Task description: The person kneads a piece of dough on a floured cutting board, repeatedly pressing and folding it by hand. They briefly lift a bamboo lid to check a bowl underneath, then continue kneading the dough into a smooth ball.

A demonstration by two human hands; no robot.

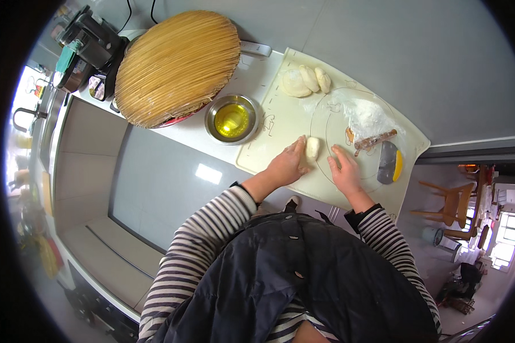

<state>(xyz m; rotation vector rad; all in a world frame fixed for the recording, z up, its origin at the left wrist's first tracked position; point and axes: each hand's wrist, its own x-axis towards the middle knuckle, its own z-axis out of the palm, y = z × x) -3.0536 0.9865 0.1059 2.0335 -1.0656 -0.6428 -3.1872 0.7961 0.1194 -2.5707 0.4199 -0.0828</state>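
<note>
A short piece of pale dough [312, 148] lies on the cream kneading mat [283, 128], between my two hands. My left hand [288, 163] is close against its left side, fingers extended; whether it touches the dough is hard to tell. Apart from the dough on the right, my right hand [344, 169] hovers at the mat with fingers spread and nothing in them. Larger dough pieces [304, 81] rest together at the mat's far edge. A heap of white flour [367, 112] sits on clear plastic film, and a small rolling pin [375, 139] lies just in front of it.
Right of the rolling pin is a grey and yellow dough scraper [388, 163]. A steel bowl of yellow oil [232, 120] stands at the mat's left edge. Beyond it, a round straw lid [180, 68] covers a red-rimmed vessel. A black kitchen appliance [92, 40] stands farther left.
</note>
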